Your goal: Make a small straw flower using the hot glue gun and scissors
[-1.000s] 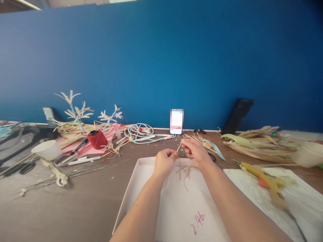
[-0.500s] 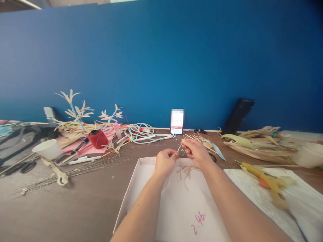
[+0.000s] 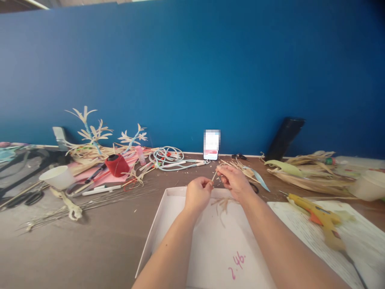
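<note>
A thin pale strip (image 3: 214,176), like dried husk or straw, runs between my two hands above the far edge of a shallow white box (image 3: 159,224). My left hand (image 3: 198,192) pinches its lower end with closed fingers. Its upper end is pinched between thumb and forefinger of my right hand (image 3: 233,180), the other fingers curled. Inside the box, just below my hands, lie several brownish dry strips (image 3: 222,204). Pink handwriting marks the box floor.
A yellow glue gun (image 3: 315,212) lies on printed paper at right, near dried husks (image 3: 309,178). A phone (image 3: 211,145) stands against the blue wall. To the left are a red thread spool (image 3: 117,165), a white cup (image 3: 57,177), thin wires (image 3: 99,203) and husk flowers (image 3: 95,132).
Almost nothing differs. Both hands keep their pinch on the strip in nearly the same place, and the whole view has shifted very slightly.
</note>
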A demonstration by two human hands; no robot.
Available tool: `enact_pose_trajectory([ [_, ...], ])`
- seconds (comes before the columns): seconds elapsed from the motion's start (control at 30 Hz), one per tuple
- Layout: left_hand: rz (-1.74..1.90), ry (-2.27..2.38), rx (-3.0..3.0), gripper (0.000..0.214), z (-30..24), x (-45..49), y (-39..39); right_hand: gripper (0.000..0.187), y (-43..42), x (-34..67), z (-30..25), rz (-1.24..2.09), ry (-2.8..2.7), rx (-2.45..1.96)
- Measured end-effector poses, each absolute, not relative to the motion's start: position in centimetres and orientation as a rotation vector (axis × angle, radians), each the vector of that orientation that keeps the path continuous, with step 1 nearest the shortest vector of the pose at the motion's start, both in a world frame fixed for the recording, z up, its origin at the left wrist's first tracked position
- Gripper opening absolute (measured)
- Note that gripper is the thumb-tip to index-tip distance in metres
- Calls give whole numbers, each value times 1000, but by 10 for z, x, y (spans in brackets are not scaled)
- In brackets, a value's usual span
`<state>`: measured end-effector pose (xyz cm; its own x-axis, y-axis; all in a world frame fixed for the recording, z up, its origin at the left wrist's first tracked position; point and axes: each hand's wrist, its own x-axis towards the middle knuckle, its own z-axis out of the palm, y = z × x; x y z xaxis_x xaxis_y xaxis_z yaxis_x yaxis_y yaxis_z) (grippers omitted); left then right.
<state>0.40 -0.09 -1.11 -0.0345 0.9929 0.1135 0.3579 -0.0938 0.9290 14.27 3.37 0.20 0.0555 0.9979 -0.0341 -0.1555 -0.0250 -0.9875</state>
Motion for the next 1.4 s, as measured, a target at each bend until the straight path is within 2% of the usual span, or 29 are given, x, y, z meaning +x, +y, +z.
enact_pose_trajectory([
  [1.4,1087,1513,1614,15,-16,4,1,31,34,144,0,1253,-1089,-1153],
])
